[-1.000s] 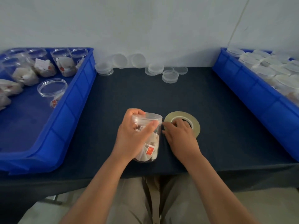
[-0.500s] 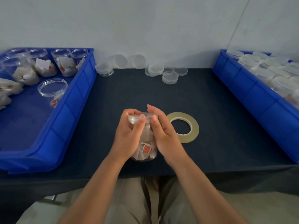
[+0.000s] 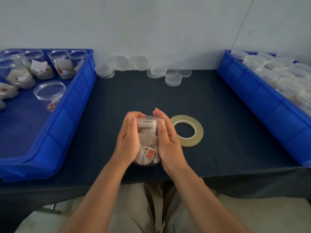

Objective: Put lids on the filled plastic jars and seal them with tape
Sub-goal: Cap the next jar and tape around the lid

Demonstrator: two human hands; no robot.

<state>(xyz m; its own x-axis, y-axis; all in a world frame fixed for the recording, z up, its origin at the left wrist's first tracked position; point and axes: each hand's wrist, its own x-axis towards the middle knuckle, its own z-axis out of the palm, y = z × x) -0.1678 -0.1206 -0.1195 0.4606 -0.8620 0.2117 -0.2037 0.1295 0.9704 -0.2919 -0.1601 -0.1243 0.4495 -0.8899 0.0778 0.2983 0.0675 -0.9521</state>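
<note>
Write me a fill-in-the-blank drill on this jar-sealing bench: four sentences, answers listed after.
1. The jar gripped between the left hand and the right hand has its ____ on.
2. The tape roll lies flat on the table, to the jar's ____.
3. The unlidded jars stand in the blue bin on the ____.
4. The spare lids sit at the table's far side, next to the ____.
Answers: lid; right; left; wall.
</note>
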